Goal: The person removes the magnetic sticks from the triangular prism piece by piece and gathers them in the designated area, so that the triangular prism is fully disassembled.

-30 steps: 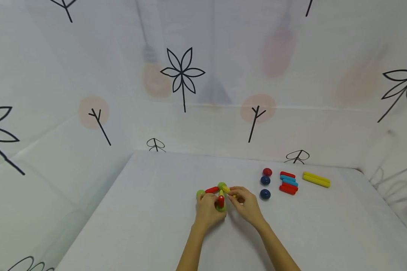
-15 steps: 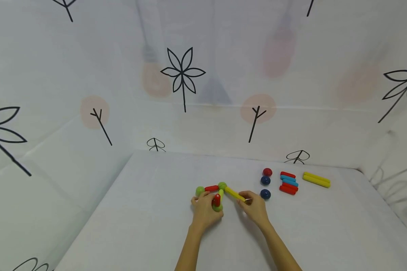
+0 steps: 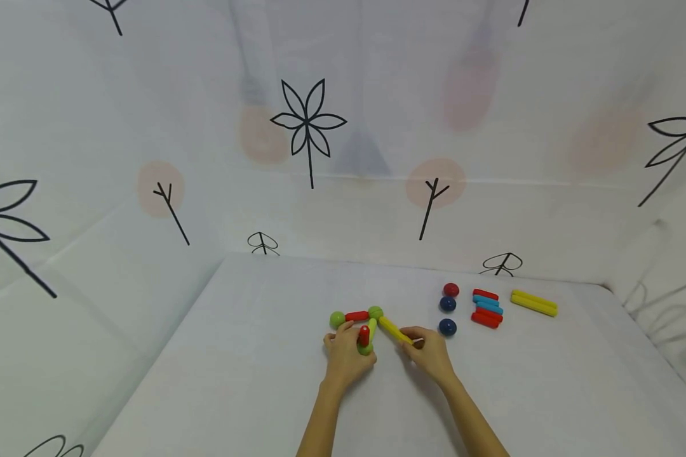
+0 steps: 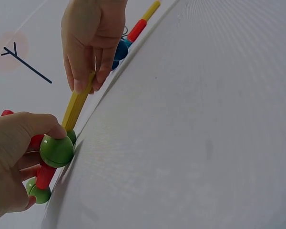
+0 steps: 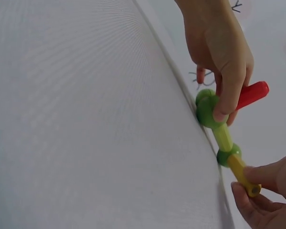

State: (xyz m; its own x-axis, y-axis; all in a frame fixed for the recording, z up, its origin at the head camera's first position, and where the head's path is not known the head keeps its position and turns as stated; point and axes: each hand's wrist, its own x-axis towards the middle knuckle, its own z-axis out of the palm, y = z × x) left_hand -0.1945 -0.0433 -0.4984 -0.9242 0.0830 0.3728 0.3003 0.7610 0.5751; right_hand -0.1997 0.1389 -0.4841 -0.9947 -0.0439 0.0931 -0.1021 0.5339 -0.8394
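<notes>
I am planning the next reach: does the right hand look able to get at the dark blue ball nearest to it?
Probably yes, once the right hand lets go of the yellow stick: the dark blue ball lies close by, and nothing visible stands between them.

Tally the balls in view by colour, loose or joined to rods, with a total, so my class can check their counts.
Green balls: 3
Navy balls: 2
Red ball: 1
Total: 6
</notes>
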